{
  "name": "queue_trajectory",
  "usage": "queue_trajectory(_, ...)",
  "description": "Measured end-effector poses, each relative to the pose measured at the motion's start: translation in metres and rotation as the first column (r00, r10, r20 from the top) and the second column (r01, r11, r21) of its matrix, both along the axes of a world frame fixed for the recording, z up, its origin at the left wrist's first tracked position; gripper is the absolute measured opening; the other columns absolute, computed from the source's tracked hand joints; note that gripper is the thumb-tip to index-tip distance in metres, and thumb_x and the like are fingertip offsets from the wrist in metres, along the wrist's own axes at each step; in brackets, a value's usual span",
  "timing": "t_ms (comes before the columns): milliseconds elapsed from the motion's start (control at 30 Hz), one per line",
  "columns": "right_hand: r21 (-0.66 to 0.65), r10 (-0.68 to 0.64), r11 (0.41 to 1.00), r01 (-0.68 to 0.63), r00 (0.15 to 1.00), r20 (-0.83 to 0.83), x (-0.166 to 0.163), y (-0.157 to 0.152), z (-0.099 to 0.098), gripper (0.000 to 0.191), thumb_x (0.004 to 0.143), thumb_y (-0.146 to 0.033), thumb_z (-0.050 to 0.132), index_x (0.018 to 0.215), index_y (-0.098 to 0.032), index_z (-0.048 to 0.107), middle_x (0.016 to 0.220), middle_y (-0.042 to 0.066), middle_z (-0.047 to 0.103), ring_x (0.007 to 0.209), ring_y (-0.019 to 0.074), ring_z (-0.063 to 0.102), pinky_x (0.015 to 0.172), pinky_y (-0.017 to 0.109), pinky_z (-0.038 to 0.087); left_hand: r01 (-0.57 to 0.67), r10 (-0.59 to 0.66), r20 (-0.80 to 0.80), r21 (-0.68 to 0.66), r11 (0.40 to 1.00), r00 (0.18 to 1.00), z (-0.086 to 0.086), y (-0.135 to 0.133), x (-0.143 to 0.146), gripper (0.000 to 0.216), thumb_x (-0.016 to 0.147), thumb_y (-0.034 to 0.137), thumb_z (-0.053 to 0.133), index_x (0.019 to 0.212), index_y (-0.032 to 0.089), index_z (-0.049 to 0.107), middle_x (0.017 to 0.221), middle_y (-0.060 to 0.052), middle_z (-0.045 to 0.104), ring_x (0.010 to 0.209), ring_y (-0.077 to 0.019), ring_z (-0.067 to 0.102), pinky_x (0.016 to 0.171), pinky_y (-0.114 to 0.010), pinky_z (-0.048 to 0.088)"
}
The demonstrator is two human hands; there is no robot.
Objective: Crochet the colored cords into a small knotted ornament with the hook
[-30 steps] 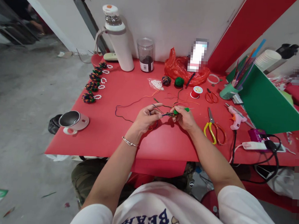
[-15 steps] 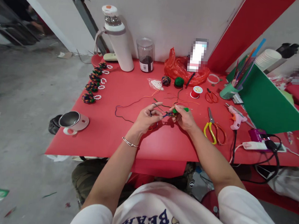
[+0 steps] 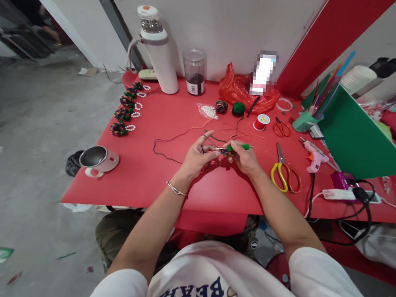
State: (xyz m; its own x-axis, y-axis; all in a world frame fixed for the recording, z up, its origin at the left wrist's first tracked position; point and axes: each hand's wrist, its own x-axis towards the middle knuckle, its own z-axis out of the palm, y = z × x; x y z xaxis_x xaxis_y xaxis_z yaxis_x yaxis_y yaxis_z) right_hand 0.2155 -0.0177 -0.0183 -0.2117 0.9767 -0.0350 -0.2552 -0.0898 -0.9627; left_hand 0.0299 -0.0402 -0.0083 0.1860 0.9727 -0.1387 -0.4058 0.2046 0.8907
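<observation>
My right hand point(image 3: 247, 160) is closed round a crochet hook with a green handle point(image 3: 245, 147), whose metal shaft points left. Just below the hook is a small, dark multicoloured crochet piece point(image 3: 226, 152), pinched at its left side by the thumb and fingers of my left hand point(image 3: 197, 155). Dark yarn passes over the raised left index finger. A loose yarn strand point(image 3: 154, 146) loops across the red table to the left of my hands. Fingers partly cover the crochet piece.
Several finished yarn pieces with white bead loops point(image 3: 119, 128) line the left side, near a mug point(image 3: 109, 161). Behind my hands are a green yarn ball point(image 3: 238, 108), beads point(image 3: 208, 111) and a red spool point(image 3: 261, 122). Scissors point(image 3: 279, 172) and a glue gun point(image 3: 314, 156) lie right.
My left fingertips have moved slightly right, closer to my right hand and the hook. The hook's shaft now lies nearer the left fingertips. The view has shifted a little.
</observation>
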Motion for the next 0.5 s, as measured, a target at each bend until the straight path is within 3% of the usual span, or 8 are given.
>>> queue_trajectory(133,0.058,0.030,0.998,-0.033,0.998,0.046,-0.0008,-0.0021,-0.0013,0.047,0.078,-0.067,0.080,0.084,-0.021,0.080,0.069,0.000,0.071,0.048,0.0082,0.054,0.045,0.023,0.047,0.002,-0.001,0.041,-0.039,0.999,0.999,-0.0019,0.0011,0.0000,0.102,0.064,0.024,0.096,0.154,0.022,0.049,0.072,0.006,0.073,0.037,-0.0031,0.041,0.039,-0.021,0.023)
queue_trajectory(333,0.080,0.012,0.996,-0.026,0.985,0.171,0.0017,-0.0046,-0.0024,0.038,0.070,-0.049,0.091,0.097,-0.024,0.081,0.060,-0.006,0.062,0.048,0.0089,0.050,0.041,0.021,0.041,-0.014,0.015,0.049,-0.022,1.000,0.999,0.0023,0.0007,-0.0009,0.100,0.061,0.021,0.098,0.150,0.019,0.052,0.072,0.004,0.075,0.045,-0.0059,0.052,0.045,-0.021,0.032)
queue_trajectory(500,0.067,0.022,0.997,-0.035,0.983,0.182,0.0016,-0.0042,-0.0035,0.033,0.070,-0.040,0.089,0.096,-0.022,0.079,0.056,-0.007,0.060,0.045,0.0092,0.048,0.039,0.021,0.039,-0.008,0.008,0.032,-0.027,1.000,0.999,0.0043,-0.0008,-0.0018,0.096,0.064,0.022,0.096,0.150,0.018,0.053,0.074,0.002,0.076,0.041,-0.0042,0.046,0.043,-0.021,0.028)
